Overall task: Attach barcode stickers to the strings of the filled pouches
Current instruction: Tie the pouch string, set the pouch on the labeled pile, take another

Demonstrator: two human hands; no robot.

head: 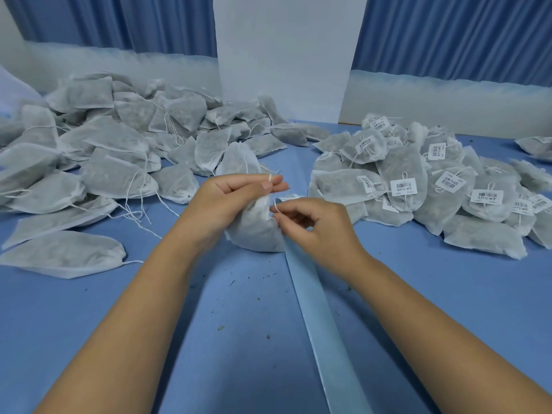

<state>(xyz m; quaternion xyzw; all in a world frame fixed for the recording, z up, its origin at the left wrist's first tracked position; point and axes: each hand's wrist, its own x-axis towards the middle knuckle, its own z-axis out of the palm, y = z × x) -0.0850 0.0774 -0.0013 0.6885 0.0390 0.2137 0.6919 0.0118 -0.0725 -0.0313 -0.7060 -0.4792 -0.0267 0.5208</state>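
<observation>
A filled white pouch [254, 227] sits on the blue table between my hands. My left hand [233, 198] holds its gathered top and pinches the white string [270, 178] between thumb and fingers. My right hand [310, 222], just right of the pouch, pinches a loop of the same string with its fingers curled. A pale blue sticker backing strip [316, 309] runs from under the pouch toward me. A white sticker [291, 197] shows at the strip's far end, partly hidden behind my right hand.
A pile of unlabelled pouches [119, 150] spreads over the left of the table. Pouches with barcode stickers [418, 180] are heaped at the right. One loose pouch [62, 253] lies near left. A white board [283, 58] and blue curtains stand behind.
</observation>
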